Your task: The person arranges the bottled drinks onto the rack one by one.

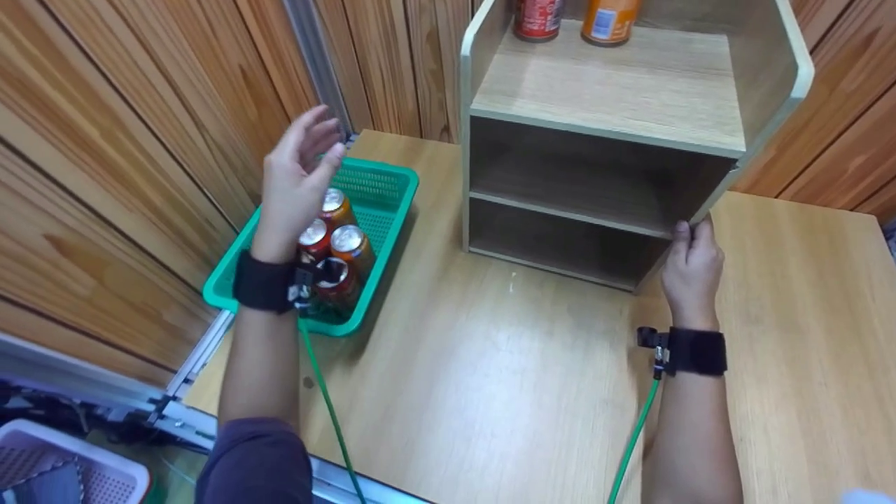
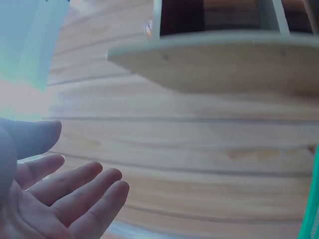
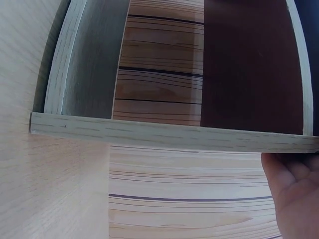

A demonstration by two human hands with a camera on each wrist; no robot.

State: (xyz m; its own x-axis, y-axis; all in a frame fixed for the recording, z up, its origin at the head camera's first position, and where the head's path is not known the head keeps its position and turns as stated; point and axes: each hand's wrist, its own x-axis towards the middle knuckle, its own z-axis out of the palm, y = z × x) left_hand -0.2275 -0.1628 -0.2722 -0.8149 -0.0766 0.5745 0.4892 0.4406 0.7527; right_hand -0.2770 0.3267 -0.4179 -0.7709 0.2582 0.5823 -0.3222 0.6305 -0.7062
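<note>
My left hand (image 1: 297, 175) hovers over the green basket (image 1: 402, 210), holding nothing. In the left wrist view its fingers (image 2: 92, 199) are spread slightly and loosely bent. Several drink cans (image 1: 350, 245) stand upright in the basket, partly hidden by the left wrist. My right hand (image 1: 693, 266) grips the right side panel of a wooden shelf unit (image 1: 602, 136). Its thumb lies at the panel's front edge beside the middle board. In the right wrist view, the hand (image 3: 299, 194) is against the panel's outer face, with fingertips hidden.
On the shelf unit's top board stand a red can (image 1: 539, 19) and an orange can (image 1: 610, 21). The unit rests on a wooden table (image 1: 490, 392) before plank walls (image 1: 126, 140). A pink basket (image 1: 91, 462) sits low at left. Green cables trail from both wrists.
</note>
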